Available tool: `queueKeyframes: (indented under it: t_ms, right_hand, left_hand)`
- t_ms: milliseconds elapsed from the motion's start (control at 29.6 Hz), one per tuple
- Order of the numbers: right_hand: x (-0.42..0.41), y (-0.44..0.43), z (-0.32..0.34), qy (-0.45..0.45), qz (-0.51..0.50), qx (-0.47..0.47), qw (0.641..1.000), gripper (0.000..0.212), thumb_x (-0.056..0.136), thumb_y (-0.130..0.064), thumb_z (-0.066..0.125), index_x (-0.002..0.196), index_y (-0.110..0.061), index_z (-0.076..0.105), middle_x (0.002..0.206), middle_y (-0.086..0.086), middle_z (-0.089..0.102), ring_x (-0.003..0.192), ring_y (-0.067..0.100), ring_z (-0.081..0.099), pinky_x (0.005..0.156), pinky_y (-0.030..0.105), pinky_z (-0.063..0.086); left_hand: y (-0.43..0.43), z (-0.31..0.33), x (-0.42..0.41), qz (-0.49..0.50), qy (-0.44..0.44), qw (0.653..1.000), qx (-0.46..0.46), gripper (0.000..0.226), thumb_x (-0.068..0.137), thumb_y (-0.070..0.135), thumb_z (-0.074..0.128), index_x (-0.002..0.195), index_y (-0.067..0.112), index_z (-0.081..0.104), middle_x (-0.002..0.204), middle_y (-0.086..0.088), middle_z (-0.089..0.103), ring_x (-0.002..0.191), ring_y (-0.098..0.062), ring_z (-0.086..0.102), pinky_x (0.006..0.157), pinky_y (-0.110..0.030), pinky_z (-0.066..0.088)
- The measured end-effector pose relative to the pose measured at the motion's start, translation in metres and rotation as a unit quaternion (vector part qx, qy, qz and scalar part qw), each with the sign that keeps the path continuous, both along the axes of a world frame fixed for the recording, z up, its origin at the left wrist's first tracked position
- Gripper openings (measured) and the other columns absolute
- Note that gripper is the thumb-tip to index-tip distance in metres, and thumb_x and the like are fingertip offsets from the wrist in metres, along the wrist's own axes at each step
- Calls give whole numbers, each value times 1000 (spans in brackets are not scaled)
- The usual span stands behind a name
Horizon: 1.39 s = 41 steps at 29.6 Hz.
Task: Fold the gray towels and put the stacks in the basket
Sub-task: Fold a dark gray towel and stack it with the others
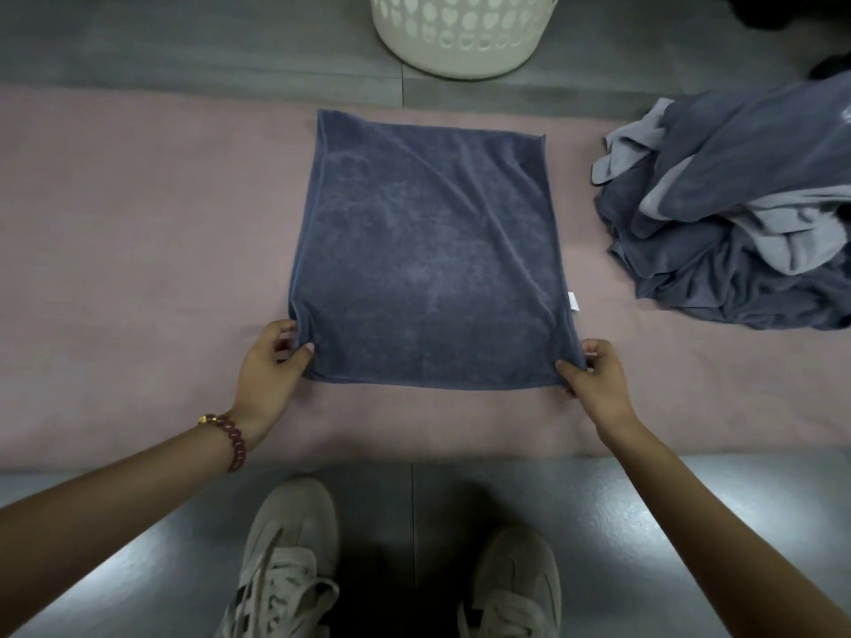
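Note:
A gray towel (428, 255) lies spread flat and square on a pink mat (138, 250), with a small white tag on its right edge. My left hand (271, 361) pinches the towel's near left corner. My right hand (594, 375) pinches the near right corner. A heap of unfolded gray towels (737, 209) sits on the mat at the right. The white perforated basket (460, 34) stands on the floor beyond the mat, just past the towel's far edge; its inside is out of view.
Gray floor tiles surround the mat. My two light sneakers (294, 554) stand on the floor just short of the mat's near edge. A dark object (796, 11) sits at the far right corner.

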State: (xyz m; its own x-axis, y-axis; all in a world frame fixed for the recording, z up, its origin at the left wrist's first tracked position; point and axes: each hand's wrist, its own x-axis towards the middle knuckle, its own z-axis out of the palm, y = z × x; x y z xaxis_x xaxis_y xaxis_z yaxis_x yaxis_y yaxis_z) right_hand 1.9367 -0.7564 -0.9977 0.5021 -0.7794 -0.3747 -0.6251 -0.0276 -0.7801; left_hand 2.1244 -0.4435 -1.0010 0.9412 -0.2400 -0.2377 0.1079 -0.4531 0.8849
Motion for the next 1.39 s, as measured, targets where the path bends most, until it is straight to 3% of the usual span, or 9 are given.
queueKeyframes:
  t_ms: [101,271,473,676,812,913,1014,1183,1386]
  right_hand:
    - [-3,-6,0,21,-8,56,998,19,87,-8,62,73,-14,50,64,9,56,39,6,51,46,22,43]
    - [-14,-13,4,7,-30,109,994,20,90,-14,60,71,-10,57,47,1,62,41,8,59,55,26,50]
    - [-15,-11,7,-37,-52,169,984,11,90,-5,59,79,-5,59,75,13,63,49,10,66,57,20,57]
    - [-16,-13,12,-63,-96,241,964,3,88,-2,60,87,0,60,78,10,68,57,15,69,63,22,58]
    - [-1,-21,28,-114,-156,312,930,3,89,-9,58,86,-8,59,69,2,69,54,7,67,53,16,54]
    - [35,-43,58,-176,-185,333,908,11,92,-14,54,82,-14,57,50,-4,64,45,2,62,50,13,52]
    - [95,-78,107,-246,-189,319,896,16,94,-17,53,79,-13,54,46,-4,61,39,2,59,44,13,50]
    - [193,-125,230,-407,-157,258,862,21,96,-16,50,75,-13,49,74,2,50,44,7,57,40,12,46]
    - [204,-115,323,-584,-102,190,783,12,96,-18,50,85,-15,56,75,-3,56,53,2,56,49,12,45]
  left_hand:
    - [4,-1,3,-8,9,1000,-8,25,88,-2,57,109,9,56,102,-10,60,88,-22,56,74,-18,49]
    - [9,2,6,-7,3,1000,22,27,82,-9,58,77,18,56,77,-4,59,63,-5,55,56,-6,43]
    - [21,-2,9,60,58,996,-4,23,88,6,61,69,18,55,59,3,58,49,0,53,47,-9,43]
    - [21,4,11,96,91,991,-8,25,89,1,59,67,12,53,42,10,59,38,1,53,42,-11,45]
    - [11,22,27,132,122,982,-64,23,90,1,57,69,11,54,45,7,57,42,-4,53,45,-12,46]
    - [-21,59,70,165,153,958,-176,16,91,3,53,77,8,58,43,8,57,39,-1,51,47,-12,47]
    - [-68,117,134,127,98,957,-240,17,92,4,52,77,10,57,54,4,61,47,-2,56,50,-9,49]
    - [-133,241,222,96,-32,937,-335,22,92,3,53,72,12,53,63,0,58,61,-8,53,50,-10,49]
    - [-152,334,233,105,-111,868,-473,17,95,5,48,83,15,55,83,-3,59,75,-11,58,68,-20,51]
